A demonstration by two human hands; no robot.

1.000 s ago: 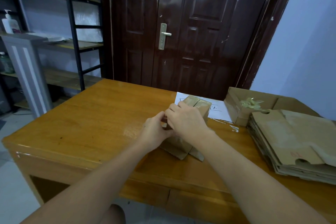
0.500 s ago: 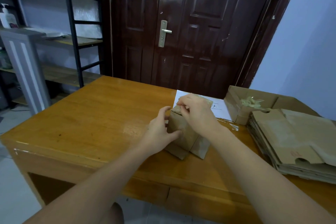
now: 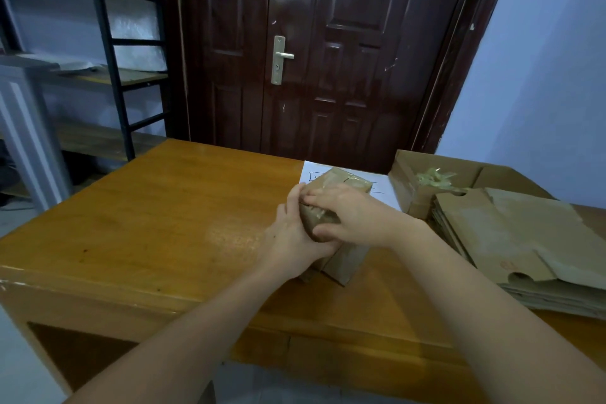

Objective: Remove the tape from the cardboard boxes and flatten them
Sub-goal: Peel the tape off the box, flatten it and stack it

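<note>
You're looking at a plain brown cardboard box (image 3: 341, 203) under glossy clear tape on an orange-brown wooden table (image 3: 164, 220), a white paper sheet (image 3: 383, 190) with dark lines, brown flattened cardboard sheets (image 3: 524, 239), a dark reddish-brown panelled door (image 3: 311, 43) and a pale blue wall (image 3: 541, 75).

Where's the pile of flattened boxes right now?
The flattened boxes are stacked at the table's right edge, just in front of the open box.

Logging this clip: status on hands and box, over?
Both hands on the small cardboard box: left hand grips its side, right hand picks at the tape on top. Box upright on table, not flattened. Nothing in the way.
</note>
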